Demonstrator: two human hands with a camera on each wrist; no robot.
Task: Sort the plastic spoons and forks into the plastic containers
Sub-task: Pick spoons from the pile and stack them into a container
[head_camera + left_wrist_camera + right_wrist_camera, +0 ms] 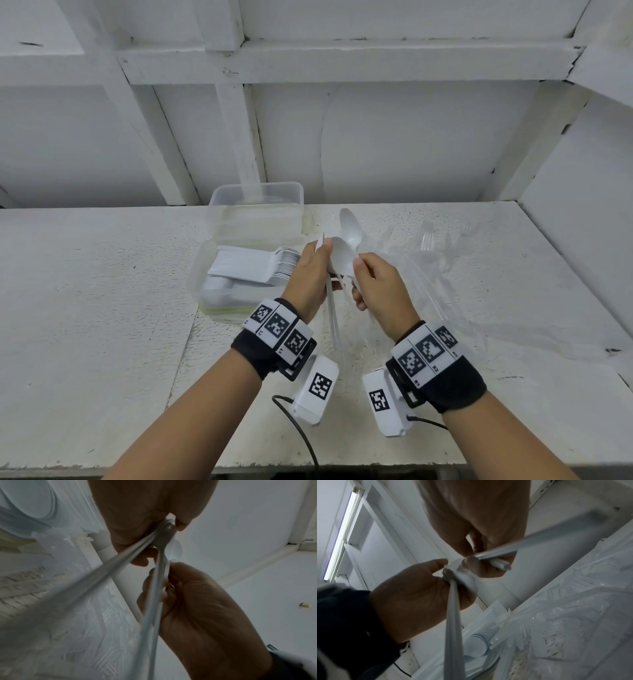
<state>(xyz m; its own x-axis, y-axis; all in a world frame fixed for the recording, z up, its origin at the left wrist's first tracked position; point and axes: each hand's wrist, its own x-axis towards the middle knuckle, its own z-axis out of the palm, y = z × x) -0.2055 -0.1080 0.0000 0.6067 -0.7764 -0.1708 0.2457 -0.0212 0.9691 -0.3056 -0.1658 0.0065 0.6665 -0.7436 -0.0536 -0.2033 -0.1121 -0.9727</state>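
My left hand [322,253] grips a white plastic spoon [342,255] near its bowl, handle hanging down toward me. The right hand [363,274] pinches a second white spoon [351,228], bowl up, just behind the first. Both bowls touch or overlap between the hands. In the left wrist view my left hand [171,524] holds one handle [102,574] and the right hand [163,585] the other handle [154,601]. The near container [205,270] holds stacked white spoons. Behind it stands a clear container [219,202]; its contents are hard to see.
A crumpled clear plastic bag [438,260] with clear cutlery inside lies on the white table [85,291] right of my hands. White wall panels close off the back and the right side. A black cable [301,431] hangs off the table's front edge.
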